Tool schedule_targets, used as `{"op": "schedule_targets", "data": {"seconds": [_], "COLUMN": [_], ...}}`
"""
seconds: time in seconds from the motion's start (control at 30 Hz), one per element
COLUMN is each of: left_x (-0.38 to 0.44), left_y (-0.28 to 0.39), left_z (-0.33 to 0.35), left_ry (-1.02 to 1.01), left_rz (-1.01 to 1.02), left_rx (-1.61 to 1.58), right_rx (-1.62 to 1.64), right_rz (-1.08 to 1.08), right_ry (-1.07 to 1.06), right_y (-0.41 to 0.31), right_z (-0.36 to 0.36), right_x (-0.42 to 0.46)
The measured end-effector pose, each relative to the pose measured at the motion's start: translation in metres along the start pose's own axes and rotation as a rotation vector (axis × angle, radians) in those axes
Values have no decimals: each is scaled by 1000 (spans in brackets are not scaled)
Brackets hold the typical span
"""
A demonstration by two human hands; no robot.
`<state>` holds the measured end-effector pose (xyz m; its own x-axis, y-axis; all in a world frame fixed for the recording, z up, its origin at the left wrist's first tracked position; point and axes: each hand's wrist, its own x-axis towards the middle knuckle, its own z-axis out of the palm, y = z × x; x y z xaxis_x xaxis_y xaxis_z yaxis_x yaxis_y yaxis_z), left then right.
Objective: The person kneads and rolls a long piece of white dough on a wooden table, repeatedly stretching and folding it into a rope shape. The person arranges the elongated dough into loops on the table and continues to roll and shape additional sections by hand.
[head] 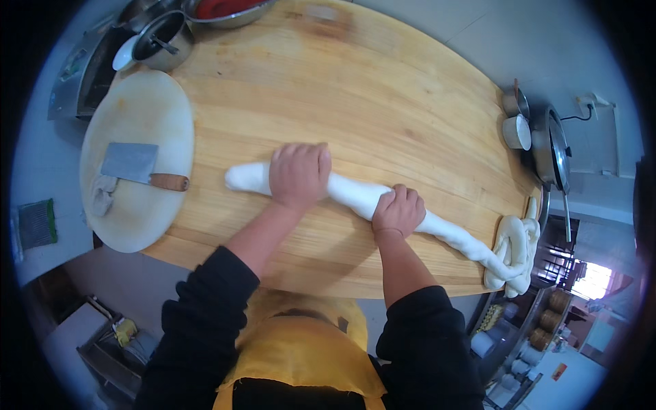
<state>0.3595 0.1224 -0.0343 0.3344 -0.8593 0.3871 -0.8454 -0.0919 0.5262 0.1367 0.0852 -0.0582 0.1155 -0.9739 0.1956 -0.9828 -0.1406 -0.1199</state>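
A long rope of white dough (356, 195) lies across the wooden tabletop (328, 92). My left hand (299, 171) wraps over its thicker part near the left end, fingers curled over the far side. Farther right, my right hand (398, 209) grips the same rope from above. Past it the rope thins and runs to a looped pile of dough (514, 248) at the right edge of the table. The rope's left end sticks out free beyond my left hand.
A round white cutting board (143, 215) at left carries a cleaver (130, 161) and a small dough scrap (104, 195). Metal pots (166, 43) and a bowl with red contents (225, 11) stand far left. A white cup (516, 132) and a lidded electric pan (552, 148) sit at right.
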Motion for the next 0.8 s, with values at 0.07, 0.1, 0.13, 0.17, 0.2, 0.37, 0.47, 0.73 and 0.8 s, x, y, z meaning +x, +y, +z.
{"op": "schedule_targets", "data": {"seconds": [0.07,0.1,0.13,0.17,0.2,0.37,0.47,0.73,0.8], "left_x": [24,34,43,48,54,75,82,62,36], "left_y": [-5,-3,-4,-4,-5,-11,-13,18,24], "left_z": [11,16,19,23,24,38,39,22,2], "left_ry": [-24,-28,-23,-30,-33,-77,-169,-403,-495], "left_rz": [35,85,133,128,128,29,-74,-139,-189], "left_rx": [-23,-39,-52,-61,-63,-58,-25,122,154], "right_rx": [-21,-17,-10,-16,-13,58,170,419,459], "right_rz": [-2,5,4,12,21,13,37,-498,-600], "right_ry": [2,24,50,24,2,-30,-88,23,-99], "right_y": [4,8,8,10,9,9,6,9,16], "right_z": [3,5,7,8,11,19,11,11,-9], "right_x": [15,21,28,34,41,76,98,124,91]}}
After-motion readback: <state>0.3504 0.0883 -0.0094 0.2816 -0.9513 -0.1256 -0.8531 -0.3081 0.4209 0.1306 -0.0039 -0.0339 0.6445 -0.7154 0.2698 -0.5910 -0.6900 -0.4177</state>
